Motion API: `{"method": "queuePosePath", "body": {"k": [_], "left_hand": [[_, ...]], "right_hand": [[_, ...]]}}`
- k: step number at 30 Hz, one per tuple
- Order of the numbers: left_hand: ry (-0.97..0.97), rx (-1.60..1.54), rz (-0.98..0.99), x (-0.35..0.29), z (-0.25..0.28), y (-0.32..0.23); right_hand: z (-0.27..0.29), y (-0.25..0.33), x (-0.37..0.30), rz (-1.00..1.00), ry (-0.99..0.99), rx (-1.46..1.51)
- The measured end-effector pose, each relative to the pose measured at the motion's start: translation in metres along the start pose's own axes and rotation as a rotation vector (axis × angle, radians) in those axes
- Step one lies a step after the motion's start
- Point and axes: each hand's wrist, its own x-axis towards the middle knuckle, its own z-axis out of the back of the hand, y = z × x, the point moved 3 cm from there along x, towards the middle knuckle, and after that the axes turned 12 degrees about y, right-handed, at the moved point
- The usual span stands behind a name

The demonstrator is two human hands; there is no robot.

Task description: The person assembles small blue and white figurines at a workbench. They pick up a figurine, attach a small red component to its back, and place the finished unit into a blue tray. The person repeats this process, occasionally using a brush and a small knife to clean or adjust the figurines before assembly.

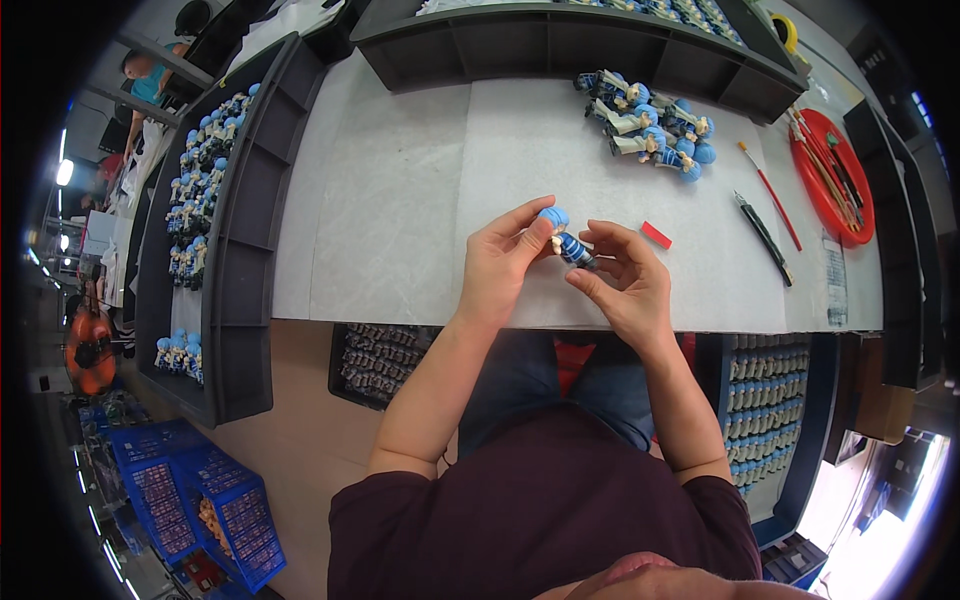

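Observation:
Between my two hands, just above the table's near edge, is a small figurine (570,247) with a light blue head and a blue-and-white striped body. My left hand (507,250) pinches its head between thumb and fingers. At its lower end, the thumb and fingers of my right hand (628,275) curl around the dark feet. Farther back on the white table top (390,200) lies a heap of similar figurines (650,125). A small red piece (656,235) rests on the table just beyond my right hand.
On the right lie a black pen-like tool (764,238), a thin red brush (771,196) and a red oval tray (866,222) of brushes. Dark crates stand at the far edge (560,45) and left (240,240), holding figurines. Blue baskets (245,535) sit lower left; another figurine crate (812,430) is lower right.

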Motion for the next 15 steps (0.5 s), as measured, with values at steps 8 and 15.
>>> {"method": "queuePosePath", "body": {"k": [8,15], "left_hand": [[-0.001,-0.056,0.000,0.0006,0.0052,0.0033],[0.012,-0.041,-0.027,0.0007,0.0031,0.0023]], "right_hand": [[0.0003,-0.0004,-0.0007,-0.071,0.031,0.182],[0.0017,-0.0021,-0.0014,0.009,-0.023,0.080]]}}
